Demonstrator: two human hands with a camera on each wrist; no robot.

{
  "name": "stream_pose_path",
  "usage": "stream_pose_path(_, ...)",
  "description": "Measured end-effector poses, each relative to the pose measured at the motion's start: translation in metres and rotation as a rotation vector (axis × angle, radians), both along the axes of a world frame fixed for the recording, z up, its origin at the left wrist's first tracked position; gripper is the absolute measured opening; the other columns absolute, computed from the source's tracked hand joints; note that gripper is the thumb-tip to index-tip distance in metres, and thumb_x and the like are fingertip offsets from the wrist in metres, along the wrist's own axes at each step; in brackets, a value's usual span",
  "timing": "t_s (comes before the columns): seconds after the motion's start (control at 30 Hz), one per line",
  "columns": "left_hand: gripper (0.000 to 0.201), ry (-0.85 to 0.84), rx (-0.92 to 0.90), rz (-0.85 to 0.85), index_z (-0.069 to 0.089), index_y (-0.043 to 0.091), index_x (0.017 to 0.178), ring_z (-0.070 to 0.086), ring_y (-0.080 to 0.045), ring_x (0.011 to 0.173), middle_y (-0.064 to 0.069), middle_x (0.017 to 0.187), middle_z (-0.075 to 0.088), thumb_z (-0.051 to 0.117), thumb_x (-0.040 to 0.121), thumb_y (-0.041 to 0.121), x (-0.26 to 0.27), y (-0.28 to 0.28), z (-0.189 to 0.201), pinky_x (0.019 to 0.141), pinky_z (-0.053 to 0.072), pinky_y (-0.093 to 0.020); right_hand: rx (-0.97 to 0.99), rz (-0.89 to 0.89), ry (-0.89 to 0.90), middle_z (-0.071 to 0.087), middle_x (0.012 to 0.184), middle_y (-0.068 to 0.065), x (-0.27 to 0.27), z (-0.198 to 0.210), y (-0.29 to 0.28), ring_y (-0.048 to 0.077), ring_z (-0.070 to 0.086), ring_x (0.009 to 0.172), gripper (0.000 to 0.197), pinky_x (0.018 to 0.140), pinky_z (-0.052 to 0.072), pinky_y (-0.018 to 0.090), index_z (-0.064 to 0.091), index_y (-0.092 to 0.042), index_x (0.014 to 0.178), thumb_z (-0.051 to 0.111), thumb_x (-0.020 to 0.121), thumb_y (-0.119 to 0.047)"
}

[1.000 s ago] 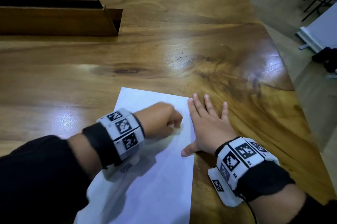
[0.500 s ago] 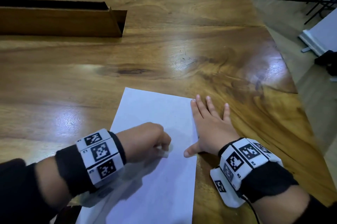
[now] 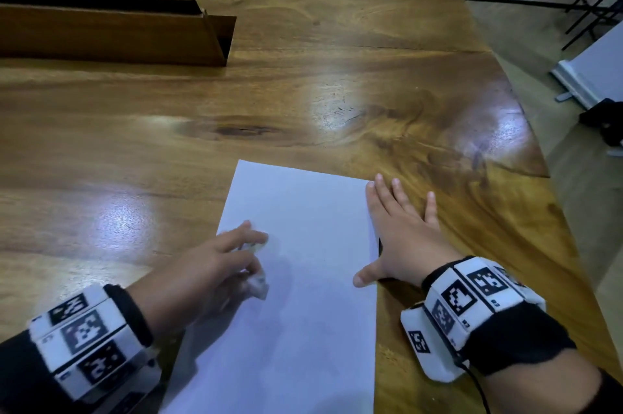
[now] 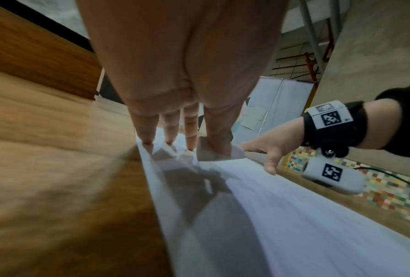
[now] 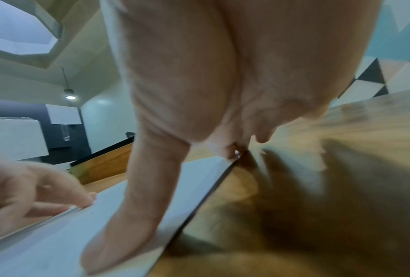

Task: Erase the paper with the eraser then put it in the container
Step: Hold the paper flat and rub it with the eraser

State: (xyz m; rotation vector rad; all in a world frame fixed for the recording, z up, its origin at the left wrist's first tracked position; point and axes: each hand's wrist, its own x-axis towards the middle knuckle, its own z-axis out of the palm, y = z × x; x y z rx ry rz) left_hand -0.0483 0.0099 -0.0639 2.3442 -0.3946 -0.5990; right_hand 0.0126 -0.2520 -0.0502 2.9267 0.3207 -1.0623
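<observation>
A white sheet of paper lies on the wooden table in front of me. My left hand is over the sheet's left edge and pinches a small white eraser against the paper; the left wrist view shows the eraser under the thumb, with the other fingertips touching the sheet. My right hand lies flat and spread on the paper's right edge, thumb on the sheet. The long brown container stands at the far left.
The table's right edge curves away beyond my right hand, with floor and dark metal legs past it. Between the paper and the container is bare wood. A cable runs from my right wristband.
My left hand has slid with the eraser from the sheet's upper middle toward its left edge and nearer to me. Its fingers have spread out of a fist. The right hand has stayed put.
</observation>
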Motion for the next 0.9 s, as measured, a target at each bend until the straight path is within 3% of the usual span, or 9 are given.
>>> stream_pose_path(0.07, 0.039, -0.046, -0.001, -0.03, 0.057, 0.032, 0.092, 0.014, -0.008, 0.139, 0.003, 0.141, 0.041, 0.029, 0.071, 0.049, 0.004, -0.006, -0.005, 0.106, 0.009, -0.001, 0.002, -0.02, 0.001, -0.037, 0.152, -0.005, 0.005, 0.002, -0.008, 0.016, -0.034, 0.14, 0.141, 0.11, -0.019, 0.057, -0.027, -0.019, 0.147, 0.076, 0.061, -0.064)
stream_pose_path(0.13, 0.046, -0.089, 0.006, -0.023, 0.061, 0.028, 0.089, 0.016, -0.009, 0.137, 0.003, 0.139, 0.043, 0.027, 0.068, 0.051, 0.017, -0.018, -0.004, 0.105, 0.012, -0.009, 0.039, -0.025, 0.001, -0.035, 0.153, -0.007, 0.009, 0.006, -0.015, 0.016, -0.032, 0.141, 0.132, 0.11, -0.018, 0.056, -0.022, -0.025, 0.149, 0.077, 0.067, -0.056)
stream_pose_path(0.3, 0.032, -0.124, 0.067, -0.071, 0.063, 0.014, 0.095, 0.023, -0.008, 0.14, 0.004, 0.138, 0.045, 0.048, 0.083, 0.04, 0.046, -0.031, -0.003, 0.101, 0.02, -0.012, 0.153, 0.034, 0.017, -0.027, 0.157, -0.005, 0.011, 0.008, -0.018, 0.014, -0.021, 0.145, 0.105, 0.115, -0.011, 0.045, -0.012, -0.023, 0.152, 0.067, 0.084, -0.04)
stream_pose_path(0.4, 0.016, -0.134, 0.056, -0.074, 0.063, 0.014, 0.095, 0.023, -0.008, 0.14, 0.006, 0.139, 0.043, 0.057, 0.087, 0.026, 0.049, -0.033, 0.0, 0.101, 0.025, -0.016, 0.169, 0.019, 0.014, -0.031, 0.155, -0.004, 0.007, 0.004, -0.016, 0.014, -0.023, 0.144, 0.114, 0.116, -0.011, 0.042, -0.015, -0.02, 0.151, 0.067, 0.08, -0.053)
stream_pose_path(0.47, 0.02, -0.098, 0.095, -0.083, 0.062, 0.014, 0.095, 0.024, -0.01, 0.14, 0.006, 0.141, 0.041, 0.058, 0.085, 0.031, 0.047, -0.032, 0.001, 0.105, 0.028, -0.021, 0.146, 0.016, -0.002, -0.033, 0.154, -0.004, 0.003, 0.001, -0.014, 0.014, -0.025, 0.144, 0.124, 0.116, -0.013, 0.043, -0.018, -0.02, 0.15, 0.069, 0.073, -0.061)
stream_pose_path(0.57, 0.032, -0.072, 0.157, -0.099, 0.062, 0.014, 0.096, 0.042, -0.019, 0.13, 0.005, 0.139, 0.042, 0.055, 0.082, 0.041, 0.047, -0.035, 0.007, 0.103, 0.037, -0.029, 0.13, 0.012, -0.032, -0.035, 0.153, -0.001, -0.002, -0.003, -0.01, 0.015, -0.027, 0.143, 0.13, 0.117, -0.013, 0.042, -0.022, -0.017, 0.149, 0.07, 0.069, -0.064)
stream_pose_path(0.67, 0.025, -0.082, 0.194, -0.084, 0.061, 0.013, 0.1, 0.05, -0.019, 0.116, 0.006, 0.135, 0.042, 0.054, 0.087, 0.033, 0.048, -0.04, 0.015, 0.095, 0.04, -0.026, 0.149, -0.011, -0.041, -0.036, 0.153, 0.003, -0.005, -0.006, -0.004, 0.017, -0.027, 0.143, 0.134, 0.116, -0.011, 0.036, -0.024, -0.01, 0.147, 0.071, 0.068, -0.064)
stream_pose_path(0.83, 0.022, -0.184, 0.183, -0.012, 0.065, 0.013, 0.097, 0.053, -0.024, 0.095, -0.005, 0.101, 0.051, 0.059, 0.084, 0.029, 0.059, -0.062, 0.022, 0.083, 0.043, -0.031, 0.214, -0.038, -0.022, -0.036, 0.152, 0.004, -0.004, -0.006, -0.004, 0.017, -0.028, 0.142, 0.139, 0.115, -0.01, 0.03, -0.024, -0.008, 0.147, 0.077, 0.065, -0.058)
stream_pose_path(0.9, 0.024, -0.164, 0.199, -0.023, 0.065, 0.016, 0.102, 0.048, -0.02, 0.086, -0.004, 0.093, 0.049, 0.06, 0.083, 0.029, 0.068, -0.081, 0.025, 0.072, 0.035, -0.025, 0.228, -0.032, -0.013, -0.037, 0.152, 0.002, -0.004, -0.006, -0.007, 0.015, -0.028, 0.142, 0.141, 0.115, -0.01, 0.028, -0.024, -0.009, 0.147, 0.08, 0.063, -0.055)
